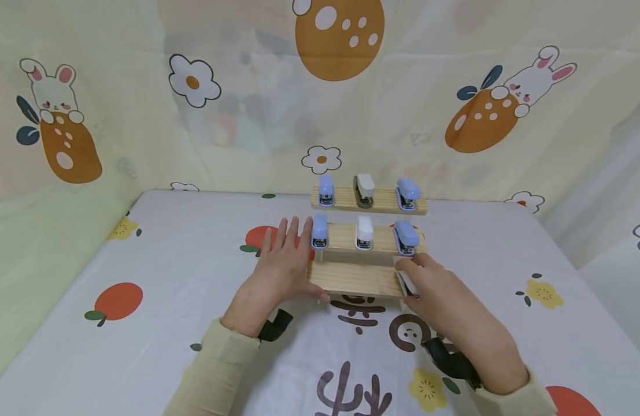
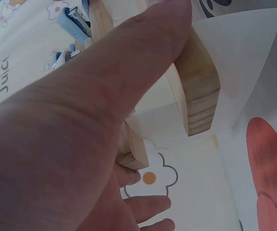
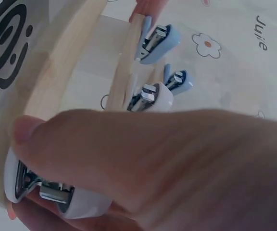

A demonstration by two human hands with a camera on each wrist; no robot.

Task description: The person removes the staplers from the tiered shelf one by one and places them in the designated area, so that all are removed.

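Observation:
My left hand point(image 1: 284, 267) steadies the left end of a tiered wooden rack, its fingers spread straight and its thumb at the front edge of the lowest wooden shelf point(image 1: 353, 278). In the left wrist view that thumb lies over the end of the front board point(image 2: 201, 94). At the shelf's right end my right hand point(image 1: 435, 289) grips a small white stapler point(image 3: 86, 203) between thumb and fingers. The stapler sits right at the board, partly hidden by the hand. On the middle shelf stand a blue stapler point(image 1: 320, 232), a white stapler point(image 1: 364, 232) and another blue stapler point(image 1: 406, 236).
The back shelf point(image 1: 384, 196) bears a blue stapler point(image 1: 326, 190), a white-and-grey stapler point(image 1: 365, 189) and a blue stapler point(image 1: 407, 193). Clear side panels point(image 2: 244, 53) join the shelves. A printed white cloth point(image 1: 158, 248) covers the table, with a patterned curtain point(image 1: 247, 127) behind.

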